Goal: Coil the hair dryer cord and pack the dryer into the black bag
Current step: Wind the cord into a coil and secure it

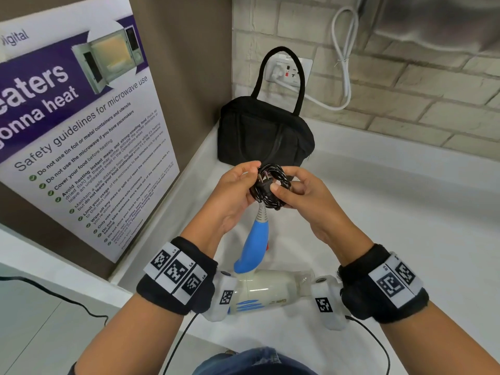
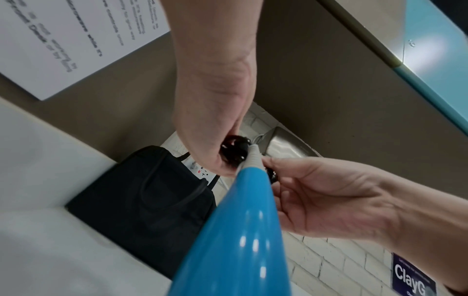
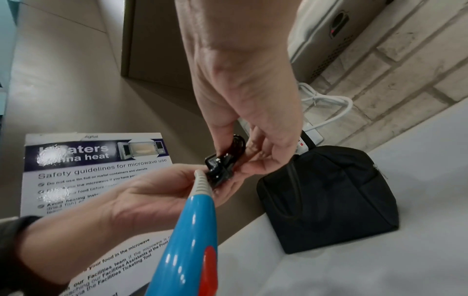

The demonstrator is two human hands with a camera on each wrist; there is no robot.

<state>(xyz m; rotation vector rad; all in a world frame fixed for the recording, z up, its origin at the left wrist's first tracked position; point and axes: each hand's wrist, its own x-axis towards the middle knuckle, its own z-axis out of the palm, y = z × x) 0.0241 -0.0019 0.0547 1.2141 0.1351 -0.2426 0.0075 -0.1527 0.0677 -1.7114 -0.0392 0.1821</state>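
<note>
Both hands hold the coiled black cord (image 1: 270, 189) above the white counter (image 1: 392, 212). My left hand (image 1: 250, 180) grips the coil's left side; the plug lies across the loops. From the right, my right hand (image 1: 286, 189) pinches the coil, thumb on top. The hair dryer (image 1: 265, 289) has a white body low between my wrists, and its blue handle (image 1: 254, 247) rises toward the coil. The black bag (image 1: 265, 133) stands just behind the hands, zipped, handle upright. The wrist views show the cord (image 2: 234, 149) (image 3: 220, 166), handle (image 2: 240, 240) (image 3: 187, 240) and bag (image 2: 152, 200) (image 3: 329, 196).
A microwave safety poster (image 1: 75, 131) covers the left wall. Behind the bag, a wall socket (image 1: 286, 71) holds a white plug whose white cable (image 1: 343, 63) loops up the brick wall. A metal appliance (image 1: 433, 20) sits at upper right. A thin black cable (image 1: 54, 293) trails at lower left.
</note>
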